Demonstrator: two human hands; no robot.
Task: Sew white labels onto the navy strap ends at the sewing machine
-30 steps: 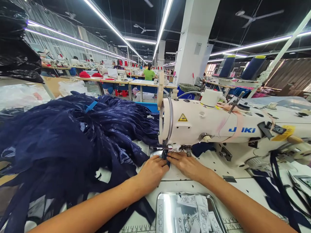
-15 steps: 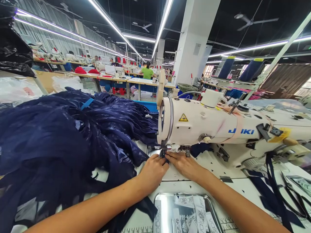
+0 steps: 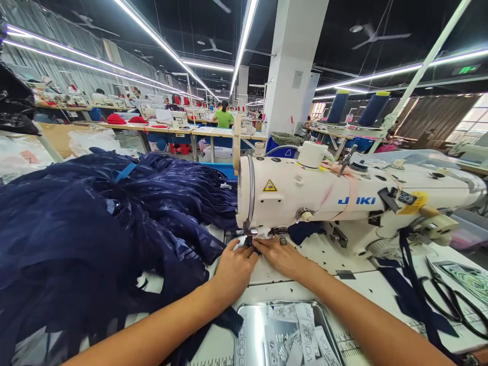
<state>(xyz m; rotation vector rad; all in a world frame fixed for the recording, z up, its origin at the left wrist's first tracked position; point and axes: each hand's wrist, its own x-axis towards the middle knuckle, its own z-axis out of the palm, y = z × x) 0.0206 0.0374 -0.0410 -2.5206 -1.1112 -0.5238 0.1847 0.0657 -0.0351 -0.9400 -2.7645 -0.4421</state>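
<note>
Both hands meet under the needle end of a white sewing machine (image 3: 305,190). My left hand (image 3: 233,272) has its fingers bent and closed on a small bit of dark navy fabric (image 3: 248,241) at the presser foot. A small whitish piece (image 3: 240,242) shows beside its fingertips; its kind is unclear. From the other side, my right hand (image 3: 281,258) lies low on the machine bed, fingertips pressed together at that same fabric. The fingers largely hide the fabric and the needle point. A big heap of navy sheer fabric (image 3: 87,223) lies left of my left hand.
In front of me a metal tray (image 3: 249,311) holds several printed labels (image 3: 284,330). Black scissors (image 3: 448,295) and navy strips (image 3: 409,297) lie at right. Thread cones (image 3: 337,108) stand behind the machine. Farther back, a person in green (image 3: 223,118) sits among other workstations.
The whole view has shifted a little to the left, so more shows at right. My hands stay at the needle; the whitish piece by my left fingertips shows more clearly.
</note>
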